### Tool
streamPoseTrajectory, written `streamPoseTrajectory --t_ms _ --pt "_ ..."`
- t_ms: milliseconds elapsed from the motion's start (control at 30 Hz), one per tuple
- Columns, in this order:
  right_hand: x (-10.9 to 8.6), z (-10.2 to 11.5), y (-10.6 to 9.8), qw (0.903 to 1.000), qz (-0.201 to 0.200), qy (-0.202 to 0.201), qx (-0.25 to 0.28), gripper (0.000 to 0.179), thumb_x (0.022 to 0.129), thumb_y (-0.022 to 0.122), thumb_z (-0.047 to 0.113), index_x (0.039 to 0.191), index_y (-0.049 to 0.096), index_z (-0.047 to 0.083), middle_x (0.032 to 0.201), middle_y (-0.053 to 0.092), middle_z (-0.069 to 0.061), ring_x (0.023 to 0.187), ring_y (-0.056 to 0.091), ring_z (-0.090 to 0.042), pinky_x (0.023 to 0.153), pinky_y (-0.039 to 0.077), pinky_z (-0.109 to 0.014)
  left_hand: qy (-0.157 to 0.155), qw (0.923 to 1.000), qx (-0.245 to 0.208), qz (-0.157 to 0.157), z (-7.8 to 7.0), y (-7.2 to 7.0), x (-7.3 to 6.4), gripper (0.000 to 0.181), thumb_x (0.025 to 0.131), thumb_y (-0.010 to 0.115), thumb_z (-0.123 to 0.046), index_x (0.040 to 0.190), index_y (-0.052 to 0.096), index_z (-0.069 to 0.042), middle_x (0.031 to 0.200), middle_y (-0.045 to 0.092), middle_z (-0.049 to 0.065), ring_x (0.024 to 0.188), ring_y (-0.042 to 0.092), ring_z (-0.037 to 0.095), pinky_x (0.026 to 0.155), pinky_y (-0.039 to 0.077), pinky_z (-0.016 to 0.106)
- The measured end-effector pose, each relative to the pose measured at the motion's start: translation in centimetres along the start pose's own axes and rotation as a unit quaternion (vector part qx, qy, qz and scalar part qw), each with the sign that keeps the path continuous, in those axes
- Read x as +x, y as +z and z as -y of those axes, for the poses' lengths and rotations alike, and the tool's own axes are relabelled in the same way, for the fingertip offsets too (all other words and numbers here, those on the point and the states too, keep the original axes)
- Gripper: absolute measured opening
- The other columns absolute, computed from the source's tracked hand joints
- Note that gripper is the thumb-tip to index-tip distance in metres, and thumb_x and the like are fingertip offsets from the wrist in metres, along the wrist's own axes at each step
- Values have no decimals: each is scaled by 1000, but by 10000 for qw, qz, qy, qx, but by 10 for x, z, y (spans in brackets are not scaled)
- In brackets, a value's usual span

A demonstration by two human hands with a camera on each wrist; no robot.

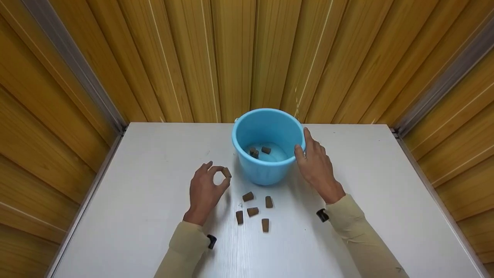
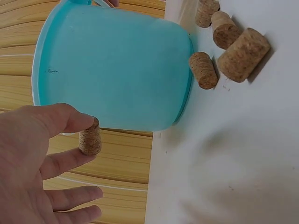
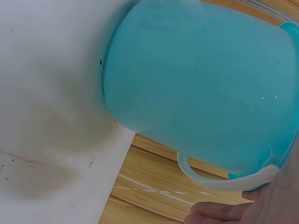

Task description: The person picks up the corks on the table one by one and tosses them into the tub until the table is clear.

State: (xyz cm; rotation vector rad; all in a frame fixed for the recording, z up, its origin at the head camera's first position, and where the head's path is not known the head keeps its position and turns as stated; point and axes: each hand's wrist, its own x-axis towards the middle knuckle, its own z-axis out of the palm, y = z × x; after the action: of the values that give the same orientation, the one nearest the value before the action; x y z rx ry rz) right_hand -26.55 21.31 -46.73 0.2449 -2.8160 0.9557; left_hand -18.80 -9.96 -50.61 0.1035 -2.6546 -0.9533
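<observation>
A brown cork (image 1: 227, 172) is pinched between the thumb and index finger of my left hand (image 1: 203, 191), just left of the bucket; the other fingers spread away from it. The light-blue bucket (image 1: 266, 173) stands upright at the back of the table. My right hand (image 1: 317, 164) holds the bucket's right rim, thumb over the edge and fingers along the outside. A few corks (image 1: 266, 150) lie on the bucket's floor. Several more, including one cork (image 1: 252, 211) in the middle, are scattered on the table in front of it.
The white table (image 1: 154, 154) meets a wood-patterned wall (image 1: 231, 58) right behind the bucket, with similar panels on both sides. A white handle (image 3: 224, 182) hangs on the bucket's side near my right hand.
</observation>
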Motion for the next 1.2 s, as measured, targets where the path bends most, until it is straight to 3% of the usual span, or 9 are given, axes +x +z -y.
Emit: streamPoseTrajectory --t_ms 500,1200 --pt "-1 2 -1 10000 13 29 -50 74 111 36 46 171 12 10 148 51 -31 130 50 -50 98 47 -69 232 9988 -236 -350 -8 -8 9 27 89 84 -22 113 80 -10 143 64 20 140 53 44 112 44 61" --pt "-1 2 -2 9998 137 115 0 74 112 35 48 171 7 12 153 48 -29 136 46 -49 103 44 -72 191 9991 -223 -304 -35 -27 23 34 91 84 -29 120 79 -13 150 60 16 145 49 40 114 39 64"
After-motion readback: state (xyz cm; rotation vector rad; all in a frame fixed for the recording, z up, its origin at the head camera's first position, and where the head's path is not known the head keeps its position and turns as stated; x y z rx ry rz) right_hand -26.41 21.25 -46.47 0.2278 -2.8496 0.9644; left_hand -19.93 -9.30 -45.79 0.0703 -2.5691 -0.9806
